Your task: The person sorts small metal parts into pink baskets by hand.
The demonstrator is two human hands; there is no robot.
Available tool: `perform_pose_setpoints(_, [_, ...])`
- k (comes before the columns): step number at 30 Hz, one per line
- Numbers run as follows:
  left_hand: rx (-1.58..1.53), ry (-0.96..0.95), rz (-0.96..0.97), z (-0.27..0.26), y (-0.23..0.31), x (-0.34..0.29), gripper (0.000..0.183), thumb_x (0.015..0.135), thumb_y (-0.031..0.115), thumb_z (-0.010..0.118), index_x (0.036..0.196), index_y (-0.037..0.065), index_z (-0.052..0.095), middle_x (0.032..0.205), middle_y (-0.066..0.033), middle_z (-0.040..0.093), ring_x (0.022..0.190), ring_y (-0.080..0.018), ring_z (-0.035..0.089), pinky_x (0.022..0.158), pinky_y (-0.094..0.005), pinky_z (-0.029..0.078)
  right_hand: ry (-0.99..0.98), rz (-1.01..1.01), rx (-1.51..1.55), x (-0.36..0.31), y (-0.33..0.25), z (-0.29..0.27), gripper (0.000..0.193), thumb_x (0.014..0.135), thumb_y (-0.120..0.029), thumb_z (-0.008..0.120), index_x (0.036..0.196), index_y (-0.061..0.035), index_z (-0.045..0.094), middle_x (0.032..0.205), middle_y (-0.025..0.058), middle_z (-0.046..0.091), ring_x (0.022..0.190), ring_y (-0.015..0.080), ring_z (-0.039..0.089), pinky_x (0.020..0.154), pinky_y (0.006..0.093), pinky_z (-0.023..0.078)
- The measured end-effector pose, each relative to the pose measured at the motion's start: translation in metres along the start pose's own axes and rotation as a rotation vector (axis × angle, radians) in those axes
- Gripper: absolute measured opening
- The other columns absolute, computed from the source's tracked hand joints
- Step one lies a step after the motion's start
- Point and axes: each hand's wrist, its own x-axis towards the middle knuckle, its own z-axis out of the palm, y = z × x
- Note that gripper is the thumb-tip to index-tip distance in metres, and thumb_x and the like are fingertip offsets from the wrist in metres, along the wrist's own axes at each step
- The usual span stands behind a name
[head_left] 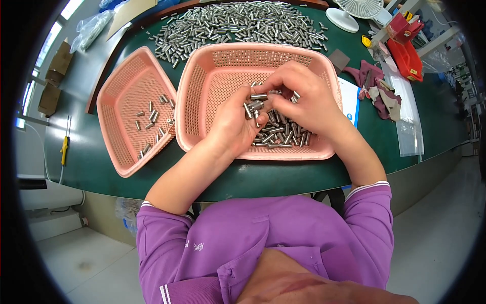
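Note:
Over the large pink plastic basket (188,96), both hands are close together. My left hand (234,124) is cupped, with several short metal pins lying in its fingers. Thumb and forefinger of my right hand (302,96) pinch a single metal pin (258,96) above that palm. More pins show beside the right hand's curled fingers; whether it holds them is hard to tell. Below the hands, a heap of loose metal pins (286,133) lies in the basket's right part. To the left, a smaller, tilted pink basket (117,119) holds several scattered pins (151,115).
A broad pile of metal pins (238,23) covers the back of the green table (243,177). At the left lies a yellow-handled tool (64,149). Cloth gloves (379,91), a clear plastic bag (409,126), a red bin (406,61) and a white fan (359,7) stand or lie on the right.

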Motion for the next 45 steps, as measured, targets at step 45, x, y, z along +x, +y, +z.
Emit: perform_pose_setpoints(45, [0.013, -0.141, -0.067, -0.001, 0.001, -0.001, 0.017, 0.089, 0.011, 0.049, 0.103, 0.002, 0.05, 0.095, -0.0058, 0.055, 0.082, -0.0133, 0.056, 0.049, -0.0166, 0.038, -0.03, 0.334, 0.267, 0.002, 0.007, -0.003, 0.027, 0.073, -0.009, 0.063, 0.099, -0.0013, 0.061, 0.081, 0.0013, 0.058, 0.071, 0.0065, 0.055, 0.066, 0.0207, 0.047])
